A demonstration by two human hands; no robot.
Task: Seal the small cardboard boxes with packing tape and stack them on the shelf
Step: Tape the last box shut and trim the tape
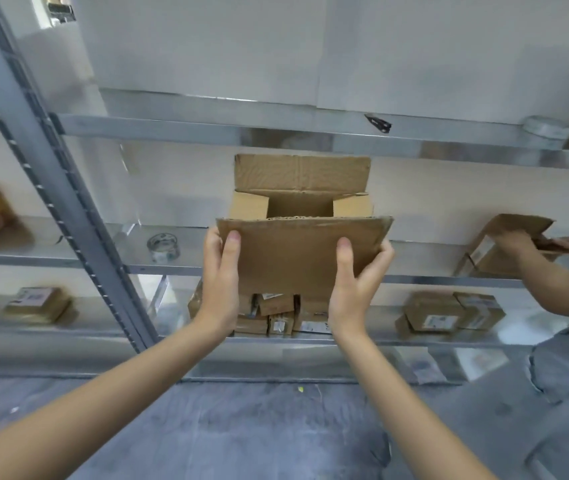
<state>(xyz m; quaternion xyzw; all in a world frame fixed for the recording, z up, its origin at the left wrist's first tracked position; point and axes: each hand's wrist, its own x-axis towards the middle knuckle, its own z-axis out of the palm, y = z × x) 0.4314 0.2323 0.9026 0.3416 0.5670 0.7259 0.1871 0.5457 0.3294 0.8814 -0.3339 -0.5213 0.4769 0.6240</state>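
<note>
1. Here the open cardboard box (302,237) sits at the front of the middle shelf (186,268), dead ahead of the person, its top flaps not yet folded shut.
2. The left hand (219,271) grips the near flap's left edge, thumb on the front face and fingers curled behind.
3. The right hand (357,275) mirrors it on the right edge, thumb forward and fingers wrapped round the corner.
4. The key relation: the near flap's long axis runs left to right between the two hands, and the box opening lies just beyond the thumbs, so folding the flap away from the person would probably close it over the two short side flaps already lying inward.
5. The far flap stands upright at the back and still needs to come down.
6. A roll of clear tape (163,247) rests on the same shelf, left of the box, nearer the left hand.
7. Another person's hands (518,242) work a second box (505,244) at the right.
</note>
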